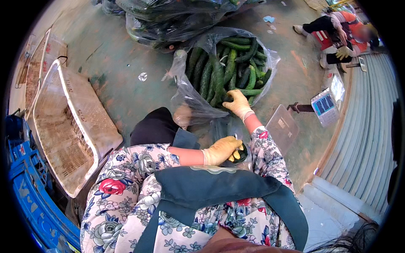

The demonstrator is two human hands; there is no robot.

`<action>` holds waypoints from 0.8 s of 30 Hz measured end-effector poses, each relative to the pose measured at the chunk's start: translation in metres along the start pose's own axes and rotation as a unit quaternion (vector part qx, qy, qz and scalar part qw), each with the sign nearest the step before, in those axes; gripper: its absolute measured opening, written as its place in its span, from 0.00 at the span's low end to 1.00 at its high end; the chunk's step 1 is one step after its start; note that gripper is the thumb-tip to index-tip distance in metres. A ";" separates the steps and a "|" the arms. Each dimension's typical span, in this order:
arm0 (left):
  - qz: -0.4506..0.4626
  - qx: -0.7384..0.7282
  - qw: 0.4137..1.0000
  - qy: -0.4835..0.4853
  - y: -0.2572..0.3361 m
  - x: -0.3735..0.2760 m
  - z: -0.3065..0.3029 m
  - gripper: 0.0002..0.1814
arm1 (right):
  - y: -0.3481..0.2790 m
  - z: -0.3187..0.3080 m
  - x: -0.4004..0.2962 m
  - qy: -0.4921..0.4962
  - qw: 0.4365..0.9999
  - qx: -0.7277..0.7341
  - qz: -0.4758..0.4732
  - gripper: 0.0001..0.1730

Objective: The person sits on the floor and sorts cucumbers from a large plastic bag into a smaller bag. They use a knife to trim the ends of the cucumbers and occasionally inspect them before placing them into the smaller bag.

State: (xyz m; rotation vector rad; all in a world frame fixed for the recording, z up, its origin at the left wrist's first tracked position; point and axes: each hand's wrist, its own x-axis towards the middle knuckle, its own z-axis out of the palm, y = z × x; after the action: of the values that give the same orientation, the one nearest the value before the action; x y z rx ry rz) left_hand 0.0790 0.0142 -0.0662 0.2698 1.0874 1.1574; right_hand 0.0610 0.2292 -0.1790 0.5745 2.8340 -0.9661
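A large clear plastic bag full of dark green cucumbers stands open on the floor before me. My right hand, in a pale yellow glove, reaches to its near rim with thumb and fingers at the cucumbers. Whether it grips one is hidden. Close to my apron, my left hand, gloved alike, is closed around a dark green cucumber, of which only part shows. Clear plastic lies around and beyond that hand.
More bagged cucumbers are piled behind the open bag. A dirty white plastic crate stands at left, above blue machinery. At right are a scale platform and its display. Another person sits at upper right.
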 end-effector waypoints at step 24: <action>0.032 -0.034 0.999 0.014 0.000 0.024 -0.004 0.20 | -0.005 -0.070 -0.059 0.110 0.806 0.547 0.197 0.19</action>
State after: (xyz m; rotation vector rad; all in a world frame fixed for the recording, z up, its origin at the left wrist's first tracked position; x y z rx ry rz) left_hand 0.0758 0.0331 -0.0809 0.2379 1.0679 1.2547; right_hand 0.1162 0.2486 -0.1085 1.3304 1.8329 -2.4707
